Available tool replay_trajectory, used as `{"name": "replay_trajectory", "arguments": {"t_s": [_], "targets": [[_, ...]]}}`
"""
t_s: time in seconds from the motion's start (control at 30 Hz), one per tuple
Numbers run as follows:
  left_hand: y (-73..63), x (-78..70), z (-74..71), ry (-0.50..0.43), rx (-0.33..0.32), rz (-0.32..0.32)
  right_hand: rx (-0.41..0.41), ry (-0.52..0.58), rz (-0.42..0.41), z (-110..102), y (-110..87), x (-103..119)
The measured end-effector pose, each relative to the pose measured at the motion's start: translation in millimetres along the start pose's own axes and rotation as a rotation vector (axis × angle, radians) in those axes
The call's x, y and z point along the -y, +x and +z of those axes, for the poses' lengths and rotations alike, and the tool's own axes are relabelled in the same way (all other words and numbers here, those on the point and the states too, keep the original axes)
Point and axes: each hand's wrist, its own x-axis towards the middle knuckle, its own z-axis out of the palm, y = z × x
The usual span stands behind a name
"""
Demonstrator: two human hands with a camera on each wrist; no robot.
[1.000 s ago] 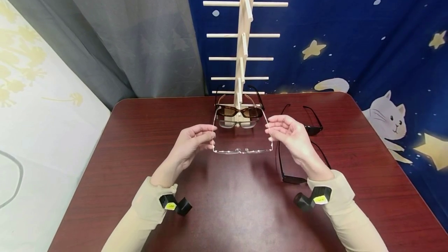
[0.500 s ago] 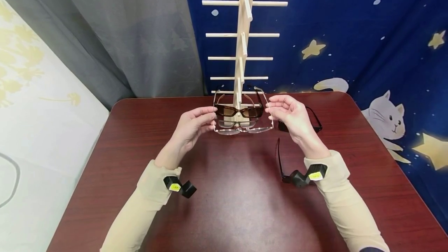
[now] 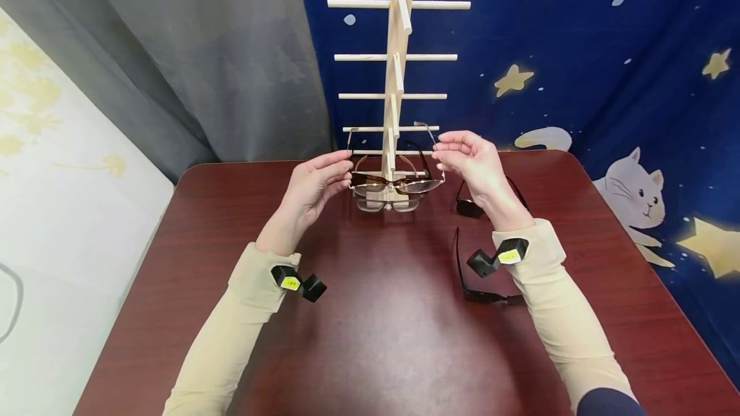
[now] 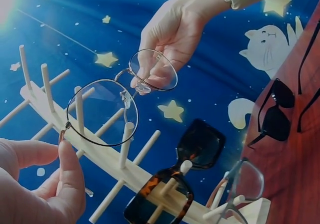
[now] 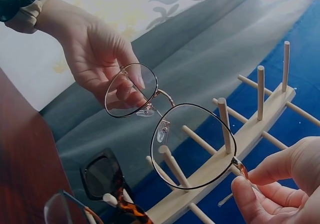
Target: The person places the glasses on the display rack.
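Note:
Thin-rimmed round eyeglasses (image 5: 231,129) are held up in front of the wooden display rack (image 3: 399,37), lenses toward me and temples pointing at the rack. My left hand (image 3: 315,188) pinches one temple near its hinge, thumb against fingers. On the other side my right hand (image 3: 474,165) pinches the opposite temple. Tortoiseshell sunglasses (image 4: 200,144) sit on a lower peg of the rack, and the held lenses overlap them in the head view. Below those, clear-lens glasses (image 3: 372,204) rest on the lowest peg.
Two pairs of black sunglasses lie on the dark red table (image 3: 370,339) at the right: one pair (image 3: 469,208) behind my right wrist, another (image 3: 482,297) nearer. Upper pegs (image 3: 358,4) stick out from the rack's post. A grey curtain (image 3: 231,50) and a blue starry one hang behind.
Both hands have moved forward and up with the eyeglasses, from over the table to the rack. The temple tips now reach the height of a higher crossbar. My grips look the same.

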Motion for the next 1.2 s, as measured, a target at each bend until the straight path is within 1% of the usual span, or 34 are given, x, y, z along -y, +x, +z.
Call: {"name": "replay_trajectory", "arguments": {"t_s": [0.13, 0.33, 0.43, 0.63, 0.9, 1.2], "targets": [[7.4, -5.9, 1.6, -0.037, -0.023, -0.006, -0.026, -0.007, 0.01, 2.8, 9.8, 3.5], [22.0, -11.9, 3.7, -0.08, -0.056, 0.013, -0.067, -0.007, 0.048, 6.1, 27.6, 4.5], [28.1, -11.9, 3.9, -0.094, -0.074, 0.021, -0.082, 0.006, 0.073, 7.2, 34.8, 2.8], [38.3, -6.8, 3.7, -0.132, -0.106, 0.021, -0.12, -0.023, 0.116, 7.2, 42.1, -2.1], [45.8, -0.5, 2.8, -0.113, -0.144, 0.023, -0.097, -0.023, 0.136, 3.1, 46.6, -8.8], [48.5, 3.0, 1.5, -0.07, -0.137, 0.019, -0.094, -0.021, 0.139, 2.5, 48.5, -13.4]]}}
